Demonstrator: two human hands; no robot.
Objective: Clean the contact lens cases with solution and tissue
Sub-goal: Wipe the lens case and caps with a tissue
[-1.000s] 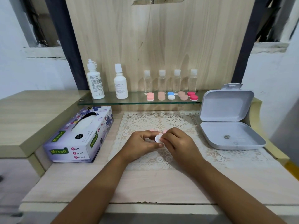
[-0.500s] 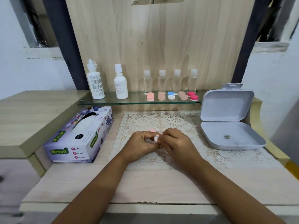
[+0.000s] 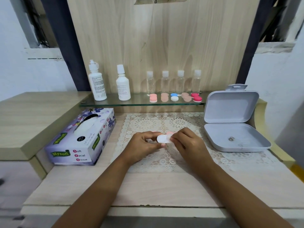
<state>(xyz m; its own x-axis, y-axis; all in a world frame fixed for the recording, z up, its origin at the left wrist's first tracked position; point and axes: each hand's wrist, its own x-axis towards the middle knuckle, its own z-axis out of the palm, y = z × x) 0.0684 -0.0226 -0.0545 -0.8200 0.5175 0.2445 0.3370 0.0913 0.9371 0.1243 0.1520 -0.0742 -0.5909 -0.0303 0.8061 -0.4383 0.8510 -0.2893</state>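
On the lace mat (image 3: pixel 148 122), left hand (image 3: pixel 141 145) and right hand (image 3: pixel 189 143) pinch one lens case (image 3: pixel 163 139); eleven-o'clock solution bottle (image 3: pixel 97 83) apparently untouched.

Domestic setting, prob. bedroom vanity corner. Evidence: light laminate dressing table (image 3: pixel 148 186) w/ upright wood back panel (image 3: pixel 164 46) at 12 o'clock. Glass shelf (image 3: pixel 139 103) carries white solution bottles (image 3: pixel 97 83), small clear bottles (image 3: pixel 165 83) and coloured lens cases (image 3: pixel 174 97). Lace doily (image 3: pixel 148 122) at centre. Facial tissue box (image 3: pixel 82 139) at 9 o'clock, open grey plastic case (image 3: pixel 233 129) at 3 o'clock. Painted walls (image 3: pixel 32 76), dark curtains (image 3: pixel 65 46) at 11 and 1.
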